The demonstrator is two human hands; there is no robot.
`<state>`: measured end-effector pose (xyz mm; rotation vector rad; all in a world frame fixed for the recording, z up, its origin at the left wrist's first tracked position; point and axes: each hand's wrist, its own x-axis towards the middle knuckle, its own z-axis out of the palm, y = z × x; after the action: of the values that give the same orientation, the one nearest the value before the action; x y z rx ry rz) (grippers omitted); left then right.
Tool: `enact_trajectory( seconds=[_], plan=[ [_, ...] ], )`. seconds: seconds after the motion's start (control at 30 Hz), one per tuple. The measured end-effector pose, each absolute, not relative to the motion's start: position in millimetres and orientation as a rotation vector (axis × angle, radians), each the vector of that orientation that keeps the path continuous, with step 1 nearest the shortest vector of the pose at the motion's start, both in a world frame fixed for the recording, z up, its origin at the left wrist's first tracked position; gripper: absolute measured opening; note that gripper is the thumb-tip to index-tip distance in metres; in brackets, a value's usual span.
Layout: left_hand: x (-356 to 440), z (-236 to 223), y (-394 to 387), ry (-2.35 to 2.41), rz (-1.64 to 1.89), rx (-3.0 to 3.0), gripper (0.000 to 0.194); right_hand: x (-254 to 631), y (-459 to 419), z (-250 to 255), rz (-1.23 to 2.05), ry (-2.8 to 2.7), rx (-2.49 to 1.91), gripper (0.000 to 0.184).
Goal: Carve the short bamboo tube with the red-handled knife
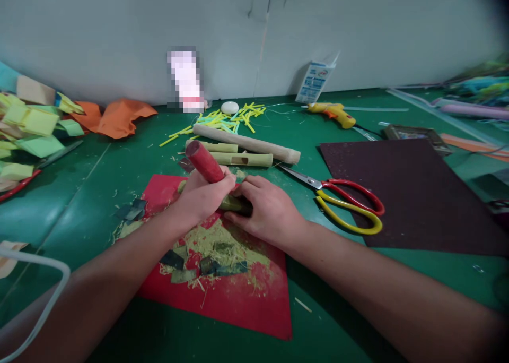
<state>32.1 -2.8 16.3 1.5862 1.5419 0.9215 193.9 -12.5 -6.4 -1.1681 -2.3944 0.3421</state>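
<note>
My left hand is closed around a thick red cylindrical handle, which leans up and to the left. Whatever lies at the handle's lower end is hidden by my fingers. Just right of it, my right hand grips a short green bamboo tube held low over a red sheet. The tube's left part is mostly behind my left hand. Pale green shavings and dark green bark pieces are strewn on the sheet below both hands.
Beyond my hands lie a notched bamboo tube and a wooden stick. Scissors with red and yellow handles overlap a dark board at right. Farther back are cut yellow straws and a yellow glue gun.
</note>
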Motion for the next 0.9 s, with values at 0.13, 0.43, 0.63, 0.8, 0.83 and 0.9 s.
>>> enact_trajectory(
  seconds=[0.13,0.43,0.63,0.8,0.83,0.9],
  plan=[
    [31.9,16.2,-2.7,1.525,0.939,1.554,0.027,194.1,-12.0,-7.0,0.337,-2.399,-1.167,0.027],
    [31.2,17.5,-2.3,1.539,0.918,1.583,0.024,194.3,-12.6,-5.0,0.382,-2.393,-1.166,0.026],
    [36.1,19.1,-5.1,1.532,0.929,1.633,0.022,195.9,-9.6,-8.7,0.5,-2.329,-1.115,0.021],
    [37.5,22.6,-7.9,1.593,0.87,1.604,0.022,197.4,-7.5,-11.3,0.613,-2.279,-1.028,0.017],
    [36.4,21.8,-8.1,1.572,0.898,1.556,0.023,197.5,-7.3,-11.2,0.609,-2.288,-1.024,0.017],
    [33.9,19.3,-8.0,1.489,0.964,1.473,0.026,197.7,-7.5,-10.7,0.577,-2.312,-1.031,0.017]
  ],
)
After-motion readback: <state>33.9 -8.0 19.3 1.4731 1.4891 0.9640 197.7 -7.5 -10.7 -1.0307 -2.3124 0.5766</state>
